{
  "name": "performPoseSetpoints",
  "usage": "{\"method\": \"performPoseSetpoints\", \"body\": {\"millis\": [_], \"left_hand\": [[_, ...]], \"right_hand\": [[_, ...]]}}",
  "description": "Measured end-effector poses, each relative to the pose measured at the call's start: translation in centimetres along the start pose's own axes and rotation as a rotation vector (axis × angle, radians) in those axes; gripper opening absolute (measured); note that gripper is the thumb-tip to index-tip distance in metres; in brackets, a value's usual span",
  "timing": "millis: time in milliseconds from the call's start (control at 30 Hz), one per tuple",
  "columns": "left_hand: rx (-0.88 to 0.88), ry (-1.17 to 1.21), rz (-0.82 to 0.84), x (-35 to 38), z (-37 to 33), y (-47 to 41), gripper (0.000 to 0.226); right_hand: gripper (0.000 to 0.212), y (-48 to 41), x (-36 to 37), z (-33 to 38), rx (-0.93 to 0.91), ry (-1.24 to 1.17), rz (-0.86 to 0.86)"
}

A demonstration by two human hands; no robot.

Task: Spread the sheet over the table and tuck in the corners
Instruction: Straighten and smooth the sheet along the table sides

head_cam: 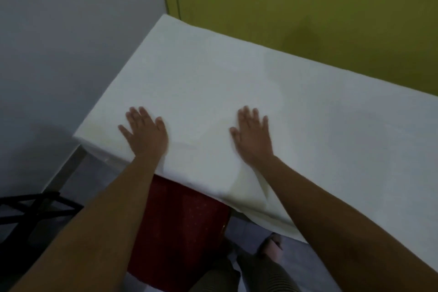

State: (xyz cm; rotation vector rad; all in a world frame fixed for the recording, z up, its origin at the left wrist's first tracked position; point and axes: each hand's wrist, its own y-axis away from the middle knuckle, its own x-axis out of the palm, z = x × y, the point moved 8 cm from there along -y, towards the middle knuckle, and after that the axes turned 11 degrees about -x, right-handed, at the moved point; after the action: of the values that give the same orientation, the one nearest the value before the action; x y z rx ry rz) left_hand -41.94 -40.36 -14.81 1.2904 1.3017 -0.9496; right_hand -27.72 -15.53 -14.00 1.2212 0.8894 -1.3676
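Note:
A white sheet [237, 83] covers the whole table top, from the far corner by the walls to the near edge. My left hand [144, 133] lies flat on the sheet close to the near left corner, fingers spread. My right hand [252, 135] also rests palm down on it, a little to the right, slightly blurred. Below my right forearm a fold of the sheet [251, 199] hangs loose over the near edge. The near left corner [94, 142] looks wrapped tight over the table.
A grey wall [59, 42] stands at the left and a green wall [308, 7] behind the table. A table leg [68, 168] shows under the near left corner. A black frame [30, 211] is at the lower left. Red cloth [180, 225] hangs below the near edge.

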Motion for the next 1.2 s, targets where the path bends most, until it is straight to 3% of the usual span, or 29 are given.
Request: {"method": "performPoseSetpoints", "body": {"millis": [100,200,400,933,1067,1200], "left_hand": [[0.34,-0.045,0.002,1.3,-7.5,5.0,0.056],[0.678,-0.054,0.036,3.2,-14.2,13.0,0.055],[0.946,-0.112,0.148,6.9,-22.8,25.3,0.058],[1.276,-0.143,0.282,12.6,-38.5,52.9,0.059],[1.31,-0.147,0.296,13.6,-39.9,57.2,0.06],[1.328,-0.143,0.274,13.8,-40.2,57.8,0.06]], "right_hand": [[0.055,1.2,-0.1,-0.9,-0.029,-0.055,-0.016],[0.054,3.9,-1.5,-8.7,0.238,-0.07,-0.084],[0.057,16.2,-2.6,-23.1,0.544,-0.075,-0.158],[0.059,49.7,-1.5,-38.0,1.049,-0.124,-0.28],[0.058,56.7,-0.6,-39.1,1.156,-0.185,-0.325],[0.049,60.0,-1.4,-39.6,1.22,-0.084,-0.306]]}}
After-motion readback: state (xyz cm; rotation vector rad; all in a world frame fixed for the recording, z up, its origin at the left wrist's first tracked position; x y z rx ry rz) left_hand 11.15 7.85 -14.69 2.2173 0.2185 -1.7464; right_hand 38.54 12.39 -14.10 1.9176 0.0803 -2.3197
